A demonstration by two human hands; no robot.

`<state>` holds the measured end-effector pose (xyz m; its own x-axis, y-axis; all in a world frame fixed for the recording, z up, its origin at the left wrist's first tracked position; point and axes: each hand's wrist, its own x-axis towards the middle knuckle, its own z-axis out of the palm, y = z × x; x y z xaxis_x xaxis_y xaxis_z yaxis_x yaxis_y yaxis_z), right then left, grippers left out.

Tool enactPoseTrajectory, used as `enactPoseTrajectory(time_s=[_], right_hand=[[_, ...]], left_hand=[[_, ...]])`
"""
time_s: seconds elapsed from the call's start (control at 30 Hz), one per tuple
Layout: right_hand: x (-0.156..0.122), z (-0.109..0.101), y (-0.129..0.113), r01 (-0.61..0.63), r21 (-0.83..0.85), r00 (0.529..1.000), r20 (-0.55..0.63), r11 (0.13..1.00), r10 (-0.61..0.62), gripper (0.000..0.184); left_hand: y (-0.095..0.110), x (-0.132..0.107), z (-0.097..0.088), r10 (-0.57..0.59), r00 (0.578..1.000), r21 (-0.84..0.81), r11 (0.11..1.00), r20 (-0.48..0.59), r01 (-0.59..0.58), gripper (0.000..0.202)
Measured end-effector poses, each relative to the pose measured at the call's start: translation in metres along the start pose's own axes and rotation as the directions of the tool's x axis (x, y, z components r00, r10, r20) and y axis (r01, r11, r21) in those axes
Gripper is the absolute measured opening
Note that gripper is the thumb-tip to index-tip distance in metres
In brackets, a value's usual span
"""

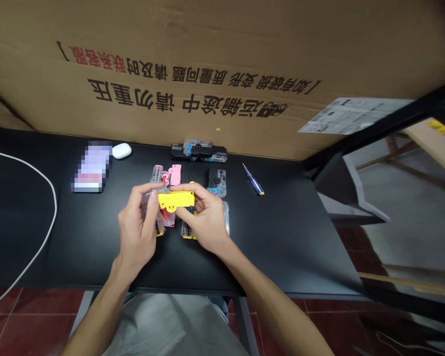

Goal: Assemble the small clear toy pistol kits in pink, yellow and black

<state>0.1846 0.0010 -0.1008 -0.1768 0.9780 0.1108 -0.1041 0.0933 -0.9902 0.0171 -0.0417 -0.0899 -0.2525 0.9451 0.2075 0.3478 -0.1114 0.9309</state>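
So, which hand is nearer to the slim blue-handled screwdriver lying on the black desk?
Right. The right hand is to the left of the slim blue-handled screwdriver and closer to the person; the left hand is farther left, beyond the right hand.

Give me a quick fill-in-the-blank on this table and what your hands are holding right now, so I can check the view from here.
The left hand grips a clear plastic part and the right hand a yellow plastic piece, both above a ____ table. A screwdriver beyond them has a ____ handle. A white ____ curves along the table's left side. Behind the table, a cardboard box is printed with ____ characters.

black; blue; cable; Chinese
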Motion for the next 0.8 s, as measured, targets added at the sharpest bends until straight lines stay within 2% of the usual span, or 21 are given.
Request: enactPoseTrajectory(time_s=[0.2, 0.37, 0.43, 0.53, 0.6, 0.67, 0.8], right_hand=[[0.0043, -0.0046, 0.0007, -0.071, 0.120, 0.996, 0.069, 0.990, 0.063, 0.037], [0.0046, -0.0053, 0.0023, -0.071, 0.121, 0.995, 0.074, 0.990, 0.063, 0.037], [0.0025, -0.0046, 0.0011, -0.029, 0.067, 0.998, 0.065, 0.997, 0.025, 0.036], [-0.0019, -0.0042, -0.0037, 0.134, -0.192, 0.991, 0.034, 0.972, -0.130, 0.033], [-0.0037, -0.0049, -0.0062, 0.288, -0.398, 0.954, 0.044, 0.871, -0.296, 0.033], [-0.0037, -0.0063, -0.0059, 0.433, -0.519, 0.885, 0.089, 0.737, -0.458, 0.037], [0.0006, -0.0100, 0.0030, 0.643, -0.569, 0.708, 0.188, 0.512, -0.680, 0.049]], left_hand=[[0.0008, -0.0004, 0.0013, -0.025, 0.999, -0.049, 0.998, 0.020, 0.026, 0.028], [0.0022, -0.0003, 0.0008, -0.041, 0.999, -0.088, 0.995, 0.021, 0.043, 0.029], [0.0030, 0.0002, 0.0004, -0.038, 0.999, -0.094, 0.995, 0.014, 0.039, 0.029], [0.0029, 0.0011, 0.0000, -0.044, 0.999, -0.115, 0.992, 0.016, 0.045, 0.031], [0.0019, 0.0014, -0.0001, -0.048, 0.999, -0.115, 0.992, 0.008, 0.049, 0.032], [0.0009, 0.0016, -0.0003, -0.058, 0.998, -0.104, 0.993, 0.004, 0.059, 0.032], [0.0016, 0.0022, -0.0003, -0.076, 0.997, -0.113, 0.990, 0.020, 0.078, 0.032]])
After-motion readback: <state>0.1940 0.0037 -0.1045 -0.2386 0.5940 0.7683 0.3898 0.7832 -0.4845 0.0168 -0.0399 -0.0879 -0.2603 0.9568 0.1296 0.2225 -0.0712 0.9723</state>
